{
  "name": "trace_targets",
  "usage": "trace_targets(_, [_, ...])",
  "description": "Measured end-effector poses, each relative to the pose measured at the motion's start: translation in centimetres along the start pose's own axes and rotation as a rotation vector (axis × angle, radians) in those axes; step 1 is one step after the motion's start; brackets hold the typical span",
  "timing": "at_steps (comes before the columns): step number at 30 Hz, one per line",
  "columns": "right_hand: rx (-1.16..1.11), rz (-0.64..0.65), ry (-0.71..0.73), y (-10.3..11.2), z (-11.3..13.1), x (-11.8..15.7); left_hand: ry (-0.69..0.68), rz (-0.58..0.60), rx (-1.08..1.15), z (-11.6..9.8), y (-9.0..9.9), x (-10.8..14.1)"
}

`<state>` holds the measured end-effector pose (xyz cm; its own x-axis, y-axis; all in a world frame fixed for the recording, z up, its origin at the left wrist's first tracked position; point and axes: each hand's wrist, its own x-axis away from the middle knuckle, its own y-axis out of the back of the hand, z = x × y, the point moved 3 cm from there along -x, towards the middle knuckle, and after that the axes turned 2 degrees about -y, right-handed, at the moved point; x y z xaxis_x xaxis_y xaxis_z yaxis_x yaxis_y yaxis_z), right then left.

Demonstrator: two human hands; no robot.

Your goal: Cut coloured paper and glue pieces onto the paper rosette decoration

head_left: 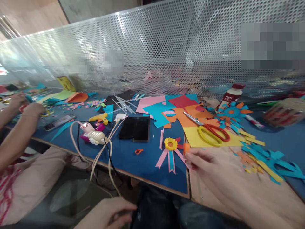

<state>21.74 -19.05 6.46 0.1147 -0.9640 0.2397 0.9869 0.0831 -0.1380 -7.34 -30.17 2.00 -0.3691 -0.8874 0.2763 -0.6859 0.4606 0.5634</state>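
My right hand point(202, 160) pinches a small orange paper piece point(186, 148) between thumb and fingertips, just right of a paper flower badge. That badge has a yellow flower head point(171, 144) with an orange middle, and pink and blue ribbon tails point(171, 162) spread below it; a red paper bit pokes out at its right. My left hand point(111, 213) hangs low over my lap, off the table, fingers loosely bent and apart with nothing visible in them. Scissors point(206, 128) with red and yellow handles lie on orange and yellow paper beyond my right hand.
Left of the badge lie a small orange loop point(138, 151), a dark phone-like slab point(134, 128), a yellow glue gun point(99, 118) and a cabled power strip point(95, 136). A bottle point(231, 94) and blue paper scraps point(276, 159) are right. A co-worker's arms point(26, 117) work at far left.
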Motion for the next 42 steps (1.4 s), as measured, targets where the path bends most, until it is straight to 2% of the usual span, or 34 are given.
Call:
trace_targets(1, [-0.049,0.033,-0.028,-0.7,-0.5,0.1,-0.007,-0.02,0.11,-1.5,0.4,-0.6])
trace_targets(3, [-0.125,0.073,-0.059,-2.0,-1.3,0.3,-0.034,-0.224,0.278,-4.5,1.0,-2.6])
trace_targets(4, [-0.14,0.093,-0.071,-2.5,-1.6,0.3,-0.09,-0.324,0.325,-6.0,1.0,-3.9])
trace_targets(5, [-0.148,0.11,-0.077,-2.9,-1.9,0.4,-0.139,-0.378,0.359,-7.3,0.7,-5.3])
trace_targets(7, [-0.159,0.135,-0.07,-3.4,-2.1,0.7,-0.226,-0.388,0.38,-9.3,-0.1,-7.9])
trace_targets(9, [-0.178,0.142,-0.057,-3.5,-2.1,0.9,-0.287,-0.356,0.426,-10.3,-1.1,-9.5])
trace_targets(13, [-0.225,0.164,-0.045,-3.4,-2.0,1.4,-0.341,-0.306,0.545,-10.3,-2.0,-10.3])
trace_targets(18, [-0.245,0.23,-0.031,-3.3,-2.1,1.5,-0.369,-0.25,0.693,-10.3,-2.0,-10.3])
trace_targets(22, [-0.238,0.279,-0.014,-3.2,-1.9,1.6,-0.36,-0.256,0.744,-10.6,-1.8,-10.4])
trace_targets(25, [-0.128,0.225,0.074,-2.7,-1.7,1.4,-0.326,-0.31,0.748,-10.5,-1.8,-10.2])
trace_targets(29, [0.116,0.109,0.262,-2.3,-1.0,1.0,-0.314,-0.372,0.634,-10.3,-2.0,-10.0])
trace_targets(32, [0.193,0.068,0.283,-2.5,-0.6,1.1,-0.315,-0.388,0.553,-10.0,-2.3,-10.1])
trace_targets(36, [0.219,0.045,0.175,-2.4,0.1,1.2,-0.242,-0.337,0.596,-8.6,-2.8,-9.5])
trace_targets(38, [0.271,0.046,0.114,-2.2,0.5,0.7,-0.146,-0.247,0.665,-6.9,-3.3,-8.6])
trace_targets(40, [0.389,0.087,0.034,-2.4,1.0,-0.4,-0.013,-0.005,0.722,-4.5,-4.6,-7.6])
trace_targets(42, [0.546,0.196,-0.022,-3.4,1.3,-2.2,0.079,0.309,0.662,-1.7,-6.4,-6.5])
